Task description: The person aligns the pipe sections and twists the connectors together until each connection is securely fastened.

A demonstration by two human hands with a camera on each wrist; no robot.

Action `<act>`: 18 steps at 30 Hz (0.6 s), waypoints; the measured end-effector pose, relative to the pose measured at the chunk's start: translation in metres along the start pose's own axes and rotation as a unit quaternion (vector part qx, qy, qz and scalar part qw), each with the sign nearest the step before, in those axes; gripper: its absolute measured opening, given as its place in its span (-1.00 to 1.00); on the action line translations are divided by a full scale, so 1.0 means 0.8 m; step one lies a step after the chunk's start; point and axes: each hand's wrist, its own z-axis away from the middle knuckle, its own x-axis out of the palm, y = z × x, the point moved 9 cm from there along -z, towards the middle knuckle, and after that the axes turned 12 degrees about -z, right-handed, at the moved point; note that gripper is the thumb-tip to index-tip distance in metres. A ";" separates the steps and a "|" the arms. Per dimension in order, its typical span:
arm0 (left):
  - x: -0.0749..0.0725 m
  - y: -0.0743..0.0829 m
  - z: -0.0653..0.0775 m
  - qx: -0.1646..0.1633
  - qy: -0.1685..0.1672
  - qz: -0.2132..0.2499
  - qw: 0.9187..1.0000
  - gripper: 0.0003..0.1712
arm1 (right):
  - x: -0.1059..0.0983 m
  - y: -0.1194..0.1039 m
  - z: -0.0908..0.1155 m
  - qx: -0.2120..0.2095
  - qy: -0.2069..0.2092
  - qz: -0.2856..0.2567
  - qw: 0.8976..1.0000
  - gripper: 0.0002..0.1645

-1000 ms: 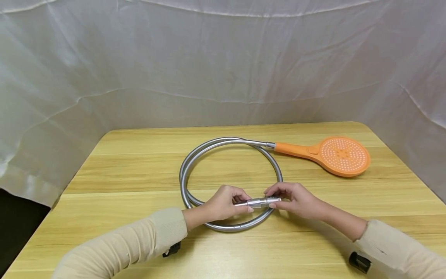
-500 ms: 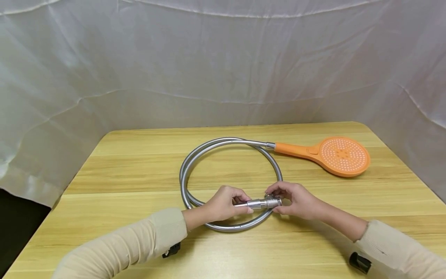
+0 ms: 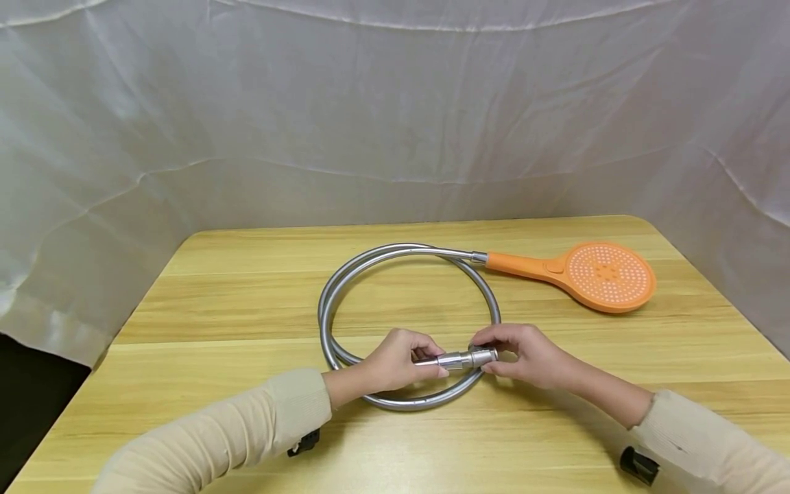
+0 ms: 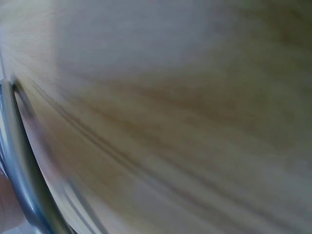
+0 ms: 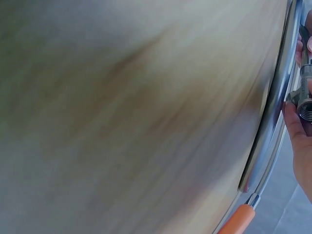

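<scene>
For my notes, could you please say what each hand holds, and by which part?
Left hand: the hose, near its end; right hand: the fitting, by its sides.

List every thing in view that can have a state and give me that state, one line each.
Silver metal hose: coiled on the yellow wood-grained table
Orange round-faced shower head: lying spray side up, joined to the hose
Small silver metal fitting: in line with the hose end, threaded mouth open; tightness unclear
Left hand: pinching the hose end
Right hand: holding the fitting
</scene>
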 end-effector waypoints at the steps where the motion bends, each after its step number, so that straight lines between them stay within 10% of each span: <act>1: 0.000 0.000 0.000 0.000 0.000 -0.001 1.000 -0.80 | 0.000 0.000 0.000 0.000 -0.001 -0.002 1.000 -0.65; 18: -0.002 0.002 0.000 0.002 0.006 -0.002 1.000 -0.80 | 0.001 0.002 0.000 0.005 -0.020 -0.043 0.999 -0.70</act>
